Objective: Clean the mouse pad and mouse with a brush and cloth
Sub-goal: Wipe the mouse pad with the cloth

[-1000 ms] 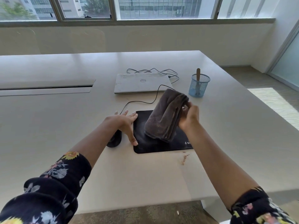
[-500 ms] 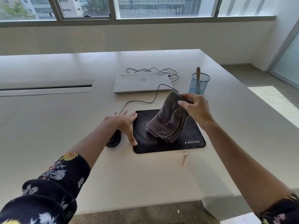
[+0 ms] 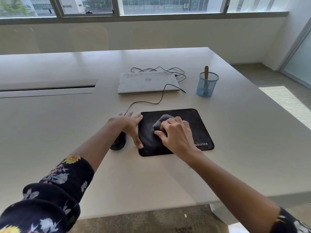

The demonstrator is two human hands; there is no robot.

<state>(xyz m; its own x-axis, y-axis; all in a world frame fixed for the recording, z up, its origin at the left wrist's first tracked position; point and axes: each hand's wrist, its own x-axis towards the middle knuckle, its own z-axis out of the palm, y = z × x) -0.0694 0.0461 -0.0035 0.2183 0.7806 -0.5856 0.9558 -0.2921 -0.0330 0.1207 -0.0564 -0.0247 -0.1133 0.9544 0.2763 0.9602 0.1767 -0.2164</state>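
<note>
Grey cloth (image 3: pixel 162 122), one, is gripped in the right hand's (image 3: pixel 176 133) curled fingers at the middle of the single black mouse pad (image 3: pixel 198 125) near the tabletop's (image 3: pixel 235 148) front edge. The left hand (image 3: pixel 129 126) lies flat, fingers straight, on the pad's left edge beside one mouse (image 3: pixel 118 142).

right hand (image 3: pixel 176 133) lowered, cloth (image 3: pixel 162 121) now bunched flat onto mouse pad (image 3: pixel 200 125)

The right hand (image 3: pixel 178 135) covers most of the cloth (image 3: pixel 161 120)
</note>
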